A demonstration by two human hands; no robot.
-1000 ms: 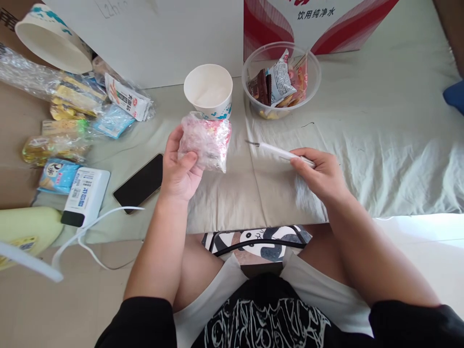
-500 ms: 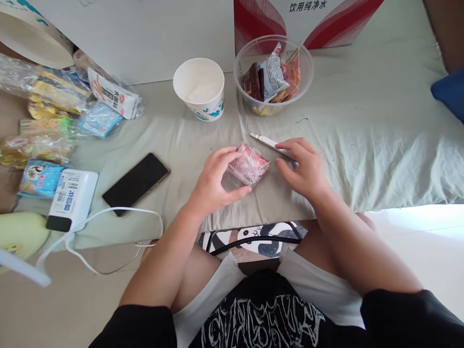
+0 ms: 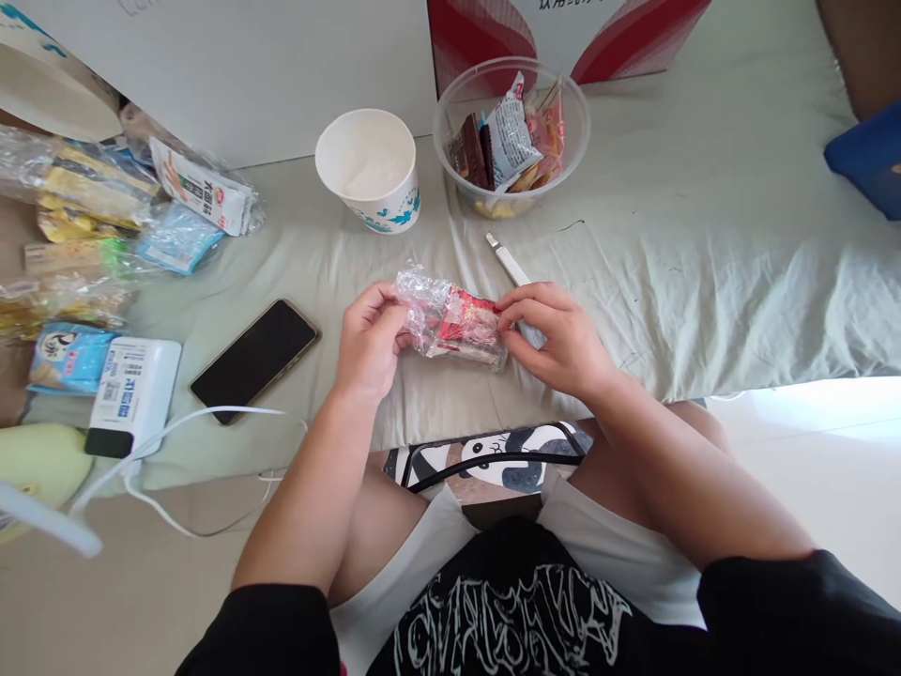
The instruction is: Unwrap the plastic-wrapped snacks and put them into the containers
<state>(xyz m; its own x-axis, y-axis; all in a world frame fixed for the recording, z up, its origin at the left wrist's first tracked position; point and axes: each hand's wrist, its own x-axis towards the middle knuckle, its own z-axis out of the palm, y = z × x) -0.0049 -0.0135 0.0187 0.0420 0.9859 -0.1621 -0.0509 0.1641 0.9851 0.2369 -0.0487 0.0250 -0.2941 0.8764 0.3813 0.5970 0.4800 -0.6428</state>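
Clear crinkled plastic with a red-printed snack packet inside spans the space between my two hands. My left hand pinches the clear end of the wrapping. At the other end, my right hand grips the packet's red edge with thumb and fingers. A white-handled craft knife lies on the cloth just beyond my right hand, its lower end partly hidden by the fingers. Behind the packet stand a white paper cup with blue leaf print and a clear round bowl holding several wrapped snacks.
A black phone lies left of my left hand. Further left are a white device with a cable, a blue snack packet and several plastic-wrapped packets. A large white and red box stands behind the cup.
My left hand has shifted left, stretching out the clear wrapping. My right hand has left the craft knife on the cloth and taken hold of the packet's right end.
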